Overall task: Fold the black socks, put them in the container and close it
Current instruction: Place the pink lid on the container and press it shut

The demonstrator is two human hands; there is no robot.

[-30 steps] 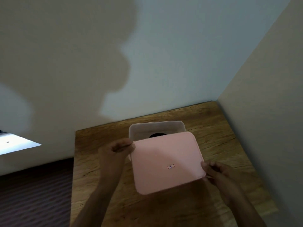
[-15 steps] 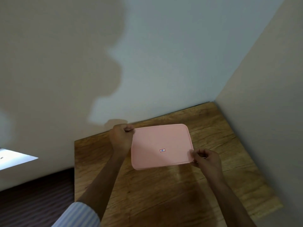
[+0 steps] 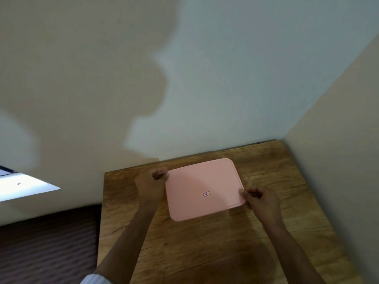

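A pink lid (image 3: 202,187) with a small sticker in its middle lies flat over the container and hides it fully. The black socks are out of sight beneath the lid. My left hand (image 3: 150,184) pinches the lid's far left corner. At the near right corner my right hand (image 3: 260,199) grips the lid's edge. Both hands have their fingers curled on the rim.
The container stands on a wooden table (image 3: 205,253) set in a corner, with walls close behind and on the right (image 3: 338,160). The table's left edge drops to a dark striped floor (image 3: 47,249).
One second ago the lid was held nearer to me with the container's far part and the black socks showing. It has since moved away from me and now covers the container.
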